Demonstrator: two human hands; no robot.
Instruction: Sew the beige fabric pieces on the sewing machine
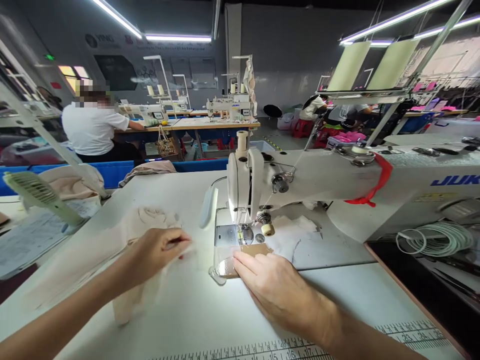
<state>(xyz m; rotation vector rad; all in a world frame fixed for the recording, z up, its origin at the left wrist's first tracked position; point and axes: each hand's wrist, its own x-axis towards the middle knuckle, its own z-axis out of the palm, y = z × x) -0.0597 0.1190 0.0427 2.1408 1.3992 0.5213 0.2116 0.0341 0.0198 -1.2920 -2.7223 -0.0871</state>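
Observation:
My left hand (155,255) is over the table's left part, thumb and forefinger pinched together; whatever is between them is too small to make out. Thin beige fabric (146,220), partly blurred, lies behind and beneath it. My right hand (277,285) rests with fingers stretched out flat on a brown, card-like piece (257,248) in front of the needle. A clear plastic piece (226,267) shows at my right fingertips. Just behind is the sewing machine's presser foot (241,234), lit by a lamp. The white sewing machine (300,175) has a red strip tied round its arm.
A green handheld fan (43,197) stands at the left beside papers (26,245). Printed ruler marks (273,350) run along the table's front edge. Coiled white tubing (437,240) lies at the right. Thread cones (348,65) stand above. A co-worker (93,125) sits at another machine.

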